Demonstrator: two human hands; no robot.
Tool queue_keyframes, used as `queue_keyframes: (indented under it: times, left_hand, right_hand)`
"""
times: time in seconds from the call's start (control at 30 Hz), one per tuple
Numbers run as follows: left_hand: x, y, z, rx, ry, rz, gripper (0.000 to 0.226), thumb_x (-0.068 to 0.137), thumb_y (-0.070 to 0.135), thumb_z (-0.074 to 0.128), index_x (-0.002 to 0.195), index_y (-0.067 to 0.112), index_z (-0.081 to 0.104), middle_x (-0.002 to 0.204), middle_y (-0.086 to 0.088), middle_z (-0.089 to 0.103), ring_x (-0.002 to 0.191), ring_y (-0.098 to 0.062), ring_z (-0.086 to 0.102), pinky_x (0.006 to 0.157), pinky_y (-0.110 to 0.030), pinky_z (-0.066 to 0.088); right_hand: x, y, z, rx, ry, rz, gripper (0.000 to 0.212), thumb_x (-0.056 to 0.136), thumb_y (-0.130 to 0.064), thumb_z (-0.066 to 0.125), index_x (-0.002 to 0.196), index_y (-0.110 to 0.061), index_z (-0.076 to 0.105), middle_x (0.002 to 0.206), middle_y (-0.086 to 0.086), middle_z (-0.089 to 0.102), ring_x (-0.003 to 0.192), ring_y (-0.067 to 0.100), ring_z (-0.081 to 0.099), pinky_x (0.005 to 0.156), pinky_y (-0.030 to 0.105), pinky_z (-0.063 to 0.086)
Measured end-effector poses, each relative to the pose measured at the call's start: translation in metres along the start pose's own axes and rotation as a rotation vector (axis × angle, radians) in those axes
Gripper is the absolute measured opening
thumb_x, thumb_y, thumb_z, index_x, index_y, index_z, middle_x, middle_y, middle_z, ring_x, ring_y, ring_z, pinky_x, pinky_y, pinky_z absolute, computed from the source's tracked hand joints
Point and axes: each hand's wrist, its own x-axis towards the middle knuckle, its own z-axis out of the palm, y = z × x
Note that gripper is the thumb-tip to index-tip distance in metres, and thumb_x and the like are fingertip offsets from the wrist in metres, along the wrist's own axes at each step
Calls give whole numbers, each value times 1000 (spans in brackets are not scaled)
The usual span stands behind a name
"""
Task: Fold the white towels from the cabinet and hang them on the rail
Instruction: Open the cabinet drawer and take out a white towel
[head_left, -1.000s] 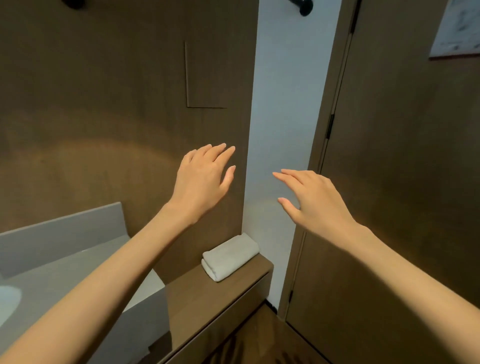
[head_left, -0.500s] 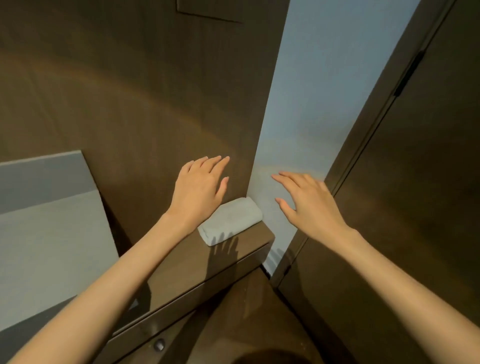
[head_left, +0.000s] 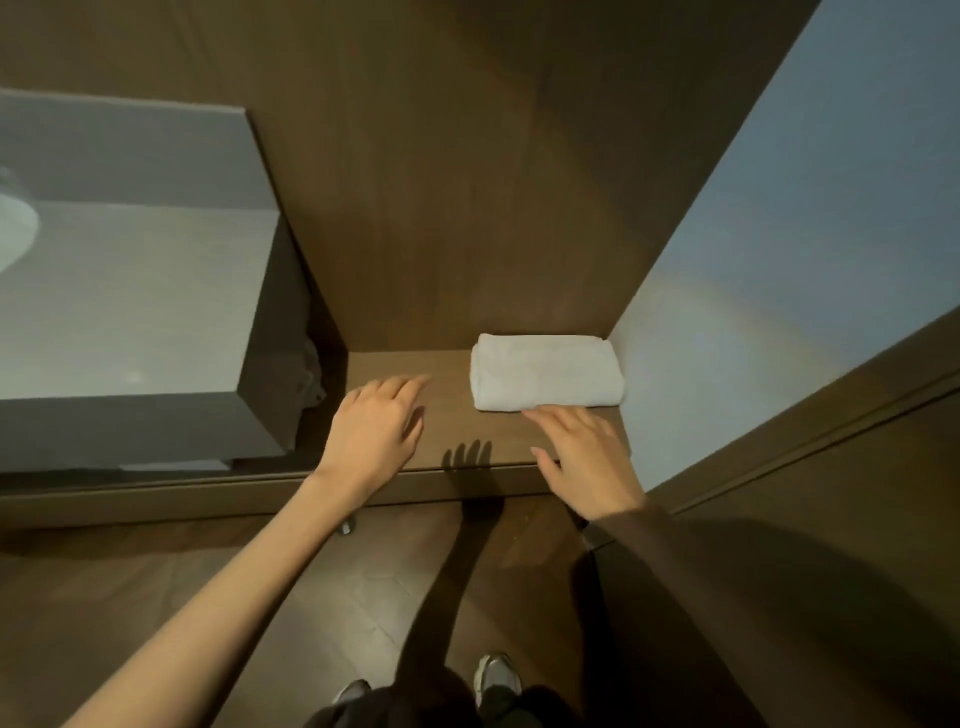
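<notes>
Item: white towel (head_left: 545, 372), folded into a neat rectangle, lying on the brown tabletop (head_left: 405, 364) in the far right corner, just beyond the right hand (head_left: 587, 457)
Right grip: fingers spread wide, empty, fingertips at the towel's near edge
Left hand (head_left: 376, 434): wide grip, empty, left of the towel, apart from it
Progress: early; towel not yet lifted, hanging still to do, rail out of view
Markings: none readable

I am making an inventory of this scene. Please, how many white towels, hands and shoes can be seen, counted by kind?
White towels: 1, the folded towel on the wooden shelf
Hands: 2, left hand and right hand
Shoes: 2, one and another
Total: 5
</notes>
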Motion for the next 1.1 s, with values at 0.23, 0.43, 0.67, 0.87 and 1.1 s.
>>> queue_keyframes:
  times: [0.23,0.43,0.67,0.87,1.1]
  left_hand:
    - [-42,-6,91,19,-231,-209,48,96,28,49,143,24,41,136,-1,55,121,-24,52,99,-37,41]
    - [-72,-27,189,11,-338,-283,48,99,31,42,146,25,35,141,2,48,126,-21,46,103,-35,38]
    - [-72,-77,339,-21,-275,-322,47,98,30,45,144,24,40,144,3,46,129,-19,44,104,-36,37]
    - [-52,-133,462,-40,-141,-245,52,98,32,47,147,24,35,153,0,34,140,-22,31,108,-42,34]
    - [-24,-168,552,89,71,-121,50,89,23,62,138,17,50,133,-11,55,128,-31,48,107,-49,35]
  right_hand:
    - [22,38,80,67,-258,-21,47,101,-31,45,146,-27,35,147,-5,41,136,14,34,112,33,27]
    - [32,59,186,154,-275,-10,45,99,-29,49,143,-26,41,144,-4,44,134,13,38,108,30,30]
    - [63,91,348,132,-119,-93,45,89,-15,64,133,-13,56,125,5,61,115,23,56,94,35,47]
    - [100,122,471,34,8,-146,48,85,-13,69,132,-13,58,127,6,61,117,23,58,97,34,48]
    - [138,149,557,-197,93,-140,59,88,-24,67,142,-17,45,136,7,54,126,25,50,108,39,37]
